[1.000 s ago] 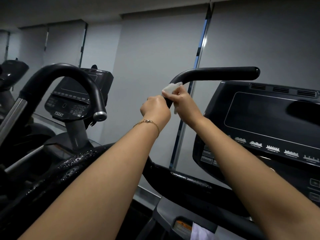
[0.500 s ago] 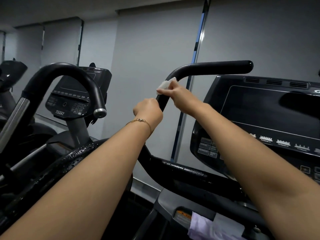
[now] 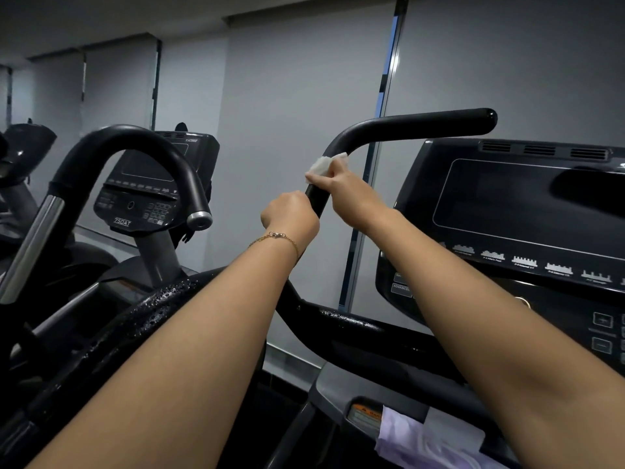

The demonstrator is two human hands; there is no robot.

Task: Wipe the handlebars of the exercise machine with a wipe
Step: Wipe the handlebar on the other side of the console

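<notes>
A black handlebar (image 3: pixel 416 125) rises from the machine's frame, bends, and runs right to a rounded end. My right hand (image 3: pixel 350 192) holds a small white wipe (image 3: pixel 321 166) wrapped against the bar just below the bend. Just below it, my left hand (image 3: pixel 291 214), with a thin gold bracelet at the wrist, grips the same bar's upright part. The lower run of the bar (image 3: pixel 348 321) shows wet droplets.
The machine's dark console (image 3: pixel 527 211) with a screen and buttons stands at the right. A looped black handlebar (image 3: pixel 135 137) and a second console (image 3: pixel 148 194) belong to the neighbouring machine at the left. A pale purple cloth (image 3: pixel 426 441) lies in a tray at the bottom.
My right hand has slid the wipe up the bar toward the bend. My left hand has kept its grip on the upright part. The view has shifted slightly.
</notes>
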